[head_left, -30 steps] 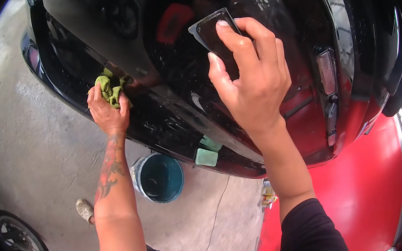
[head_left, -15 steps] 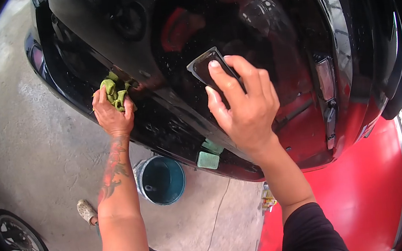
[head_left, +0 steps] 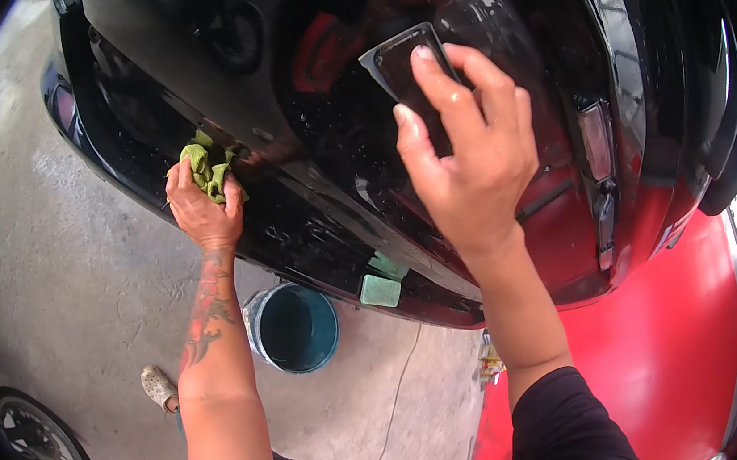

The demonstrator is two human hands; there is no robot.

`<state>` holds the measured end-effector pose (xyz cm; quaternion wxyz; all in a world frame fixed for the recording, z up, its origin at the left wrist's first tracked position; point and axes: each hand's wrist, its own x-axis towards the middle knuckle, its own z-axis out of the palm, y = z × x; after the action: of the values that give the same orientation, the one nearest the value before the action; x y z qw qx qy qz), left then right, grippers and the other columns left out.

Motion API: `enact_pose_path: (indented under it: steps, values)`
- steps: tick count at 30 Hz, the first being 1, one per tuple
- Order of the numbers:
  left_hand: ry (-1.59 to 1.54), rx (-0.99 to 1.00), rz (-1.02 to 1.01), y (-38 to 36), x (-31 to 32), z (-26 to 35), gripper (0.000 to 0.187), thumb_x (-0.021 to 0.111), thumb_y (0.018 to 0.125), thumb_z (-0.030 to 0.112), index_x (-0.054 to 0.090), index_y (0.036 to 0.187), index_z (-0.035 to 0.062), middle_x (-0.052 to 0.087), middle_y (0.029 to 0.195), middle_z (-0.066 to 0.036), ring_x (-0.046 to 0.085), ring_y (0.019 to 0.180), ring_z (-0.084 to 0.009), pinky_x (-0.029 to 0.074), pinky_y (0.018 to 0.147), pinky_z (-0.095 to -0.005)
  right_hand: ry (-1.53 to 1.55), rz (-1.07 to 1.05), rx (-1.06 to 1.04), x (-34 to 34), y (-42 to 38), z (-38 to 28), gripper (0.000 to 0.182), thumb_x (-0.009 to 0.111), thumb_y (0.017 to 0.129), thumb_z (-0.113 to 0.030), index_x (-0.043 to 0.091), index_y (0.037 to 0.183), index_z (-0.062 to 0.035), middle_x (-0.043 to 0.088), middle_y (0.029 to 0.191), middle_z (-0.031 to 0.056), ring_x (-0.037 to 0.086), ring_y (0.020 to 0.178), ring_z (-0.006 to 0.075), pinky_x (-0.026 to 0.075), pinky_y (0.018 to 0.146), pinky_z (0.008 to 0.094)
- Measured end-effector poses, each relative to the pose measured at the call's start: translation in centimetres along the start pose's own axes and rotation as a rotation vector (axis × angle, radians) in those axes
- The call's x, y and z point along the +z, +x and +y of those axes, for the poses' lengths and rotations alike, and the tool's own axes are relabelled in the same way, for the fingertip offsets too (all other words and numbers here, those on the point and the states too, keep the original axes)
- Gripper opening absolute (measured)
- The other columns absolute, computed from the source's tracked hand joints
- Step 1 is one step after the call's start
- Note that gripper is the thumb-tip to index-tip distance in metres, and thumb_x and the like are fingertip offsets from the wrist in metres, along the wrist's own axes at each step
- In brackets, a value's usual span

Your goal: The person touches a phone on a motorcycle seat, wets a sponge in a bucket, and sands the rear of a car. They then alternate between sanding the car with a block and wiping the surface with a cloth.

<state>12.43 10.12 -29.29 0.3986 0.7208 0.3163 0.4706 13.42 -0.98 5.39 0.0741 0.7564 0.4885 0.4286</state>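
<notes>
A glossy black car body (head_left: 323,136) with water drops fills the upper view. My left hand (head_left: 203,210) is closed round a crumpled yellow-green cloth (head_left: 201,171) at the car's lower edge. With its fingers on a dark rectangular block (head_left: 409,59), my right hand (head_left: 473,152) presses against the painted panel. A thin grey sheet edge (head_left: 376,69) shows along the block's left side. On the ledge below lies a pale green block (head_left: 380,290), nearest to neither hand.
A blue-lined bucket (head_left: 293,328) stands on the concrete floor (head_left: 75,261) below the car. A foot in a beige clog (head_left: 159,387) and a spoked wheel (head_left: 43,448) are at the lower left. Red flooring (head_left: 652,362) lies at the lower right, and a cable crosses the concrete.
My right hand and the dark block have moved up and slightly right across the panel. My left hand has stayed nearly in place with the cloth.
</notes>
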Motion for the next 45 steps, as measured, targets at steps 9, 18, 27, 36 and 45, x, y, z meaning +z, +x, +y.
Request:
enact_pose_path:
  steps: [9,18,27,36,45]
  values:
    - [-0.023,-0.014,0.003,0.0,0.3,-0.3,0.071,0.077,0.083,0.031,0.050,0.146,0.0080,0.054,0.142,-0.018,0.051,0.134,-0.0381,0.041,0.112,-0.0495,0.003,-0.002,0.009,-0.6,0.0,0.6,0.051,0.084,0.073,-0.012,0.074,0.123,-0.0158,0.067,0.124,0.0044,0.061,0.088,0.0261,0.051,0.071,0.0371]
    - [-0.015,0.006,0.015,0.0,0.3,-0.3,0.072,0.077,0.083,0.030,0.050,0.146,0.0073,0.055,0.141,-0.018,0.052,0.134,-0.0381,0.041,0.112,-0.0490,0.007,-0.005,0.008,-0.9,-1.0,0.8,0.050,0.085,0.072,-0.012,0.075,0.122,-0.0139,0.067,0.123,0.0080,0.061,0.088,0.0267,0.052,0.069,0.0377]
    - [-0.011,0.006,-0.001,0.0,0.2,-0.3,0.072,0.077,0.084,0.029,0.049,0.147,0.0064,0.055,0.143,-0.019,0.051,0.135,-0.0383,0.041,0.112,-0.0495,0.025,-0.087,0.020,-1.4,-2.8,-0.1,0.051,0.085,0.070,-0.011,0.075,0.121,-0.0145,0.067,0.120,0.0065,0.062,0.090,0.0264,0.052,0.070,0.0373]
    - [-0.022,-0.008,-0.024,-0.1,0.3,-0.5,0.073,0.076,0.084,0.027,0.047,0.147,0.0060,0.053,0.146,-0.019,0.049,0.136,-0.0391,0.039,0.114,-0.0502,-0.104,0.084,0.092,-1.4,-2.4,1.0,0.052,0.085,0.076,-0.010,0.074,0.126,-0.0089,0.065,0.130,0.0125,0.064,0.096,0.0283,0.055,0.079,0.0367]
    - [-0.014,0.003,-0.044,-0.2,0.5,-0.9,0.074,0.076,0.085,0.029,0.045,0.149,0.0058,0.052,0.147,-0.020,0.049,0.137,-0.0396,0.039,0.115,-0.0506,-0.200,0.054,0.058,-2.2,0.0,1.6,0.053,0.083,0.075,-0.009,0.073,0.127,-0.0082,0.066,0.132,0.0070,0.062,0.098,0.0258,0.053,0.079,0.0371]
